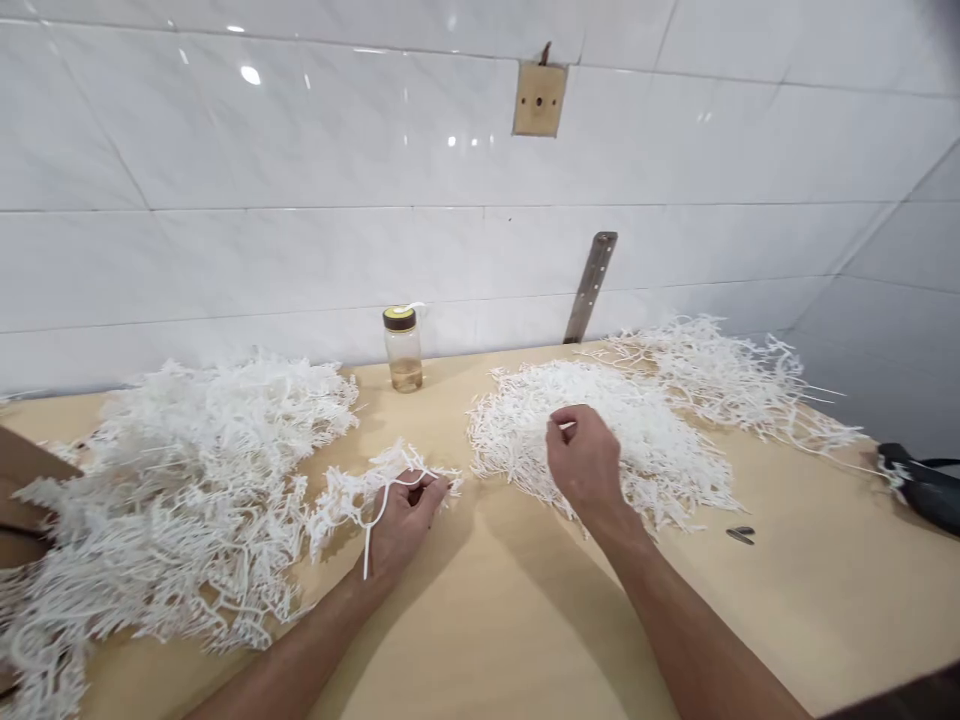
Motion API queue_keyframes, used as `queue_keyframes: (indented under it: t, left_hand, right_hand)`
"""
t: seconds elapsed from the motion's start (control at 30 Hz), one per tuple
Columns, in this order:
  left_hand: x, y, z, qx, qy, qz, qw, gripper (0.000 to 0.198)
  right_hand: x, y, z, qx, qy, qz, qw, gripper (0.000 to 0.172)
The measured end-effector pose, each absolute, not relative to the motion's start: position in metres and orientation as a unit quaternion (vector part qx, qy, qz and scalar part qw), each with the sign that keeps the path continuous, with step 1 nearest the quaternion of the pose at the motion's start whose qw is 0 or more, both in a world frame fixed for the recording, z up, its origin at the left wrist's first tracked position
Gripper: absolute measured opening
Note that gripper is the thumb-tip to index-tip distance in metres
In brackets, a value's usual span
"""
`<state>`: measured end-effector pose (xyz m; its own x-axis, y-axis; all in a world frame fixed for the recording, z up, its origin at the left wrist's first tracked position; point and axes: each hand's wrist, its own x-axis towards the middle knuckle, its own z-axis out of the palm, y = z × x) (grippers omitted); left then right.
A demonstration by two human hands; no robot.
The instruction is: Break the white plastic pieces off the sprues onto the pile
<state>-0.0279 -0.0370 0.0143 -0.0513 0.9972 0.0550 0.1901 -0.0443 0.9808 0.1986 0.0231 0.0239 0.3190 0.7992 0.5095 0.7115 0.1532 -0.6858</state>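
Note:
My left hand [405,520] rests on the wooden table [525,620], fingers closed on a small bunch of white plastic branch pieces [352,490]; one thin white stem hangs down over the hand. My right hand [585,460] hovers over the middle pile of white plastic pieces [645,440], thumb and fingers pinched on a small white piece. A large heap of white branched pieces [187,490] lies to the left of my left hand.
A small glass jar with a brown lid [403,348] stands by the tiled wall. Another white pile [735,375] lies at the back right. A metal strip [590,285] leans on the wall. A dark tool [926,485] sits at the right edge; a small metal item [740,535] lies nearby.

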Motion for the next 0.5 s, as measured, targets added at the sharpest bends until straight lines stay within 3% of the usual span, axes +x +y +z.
queue_keyframes:
  t: [0.1, 0.23, 0.3, 0.5]
  left_hand:
    - [-0.028, -0.039, 0.016, 0.539, 0.555, 0.477, 0.418, 0.039]
    - [-0.028, -0.039, 0.016, 0.527, 0.548, 0.493, 0.424, 0.035]
    - [-0.027, -0.038, 0.015, 0.528, 0.539, 0.504, 0.420, 0.034]
    - [-0.024, -0.037, 0.013, 0.556, 0.538, 0.510, 0.376, 0.027]
  right_hand:
    - [0.193, 0.019, 0.022, -0.634, -0.594, 0.086, 0.489, 0.017]
    - [0.165, 0.001, 0.020, -0.557, -0.640, 0.356, 0.392, 0.032]
    - [0.152, -0.007, 0.020, -0.520, -0.649, 0.434, 0.346, 0.037]
    - [0.142, -0.010, 0.014, -0.511, -0.614, 0.528, 0.289, 0.041]
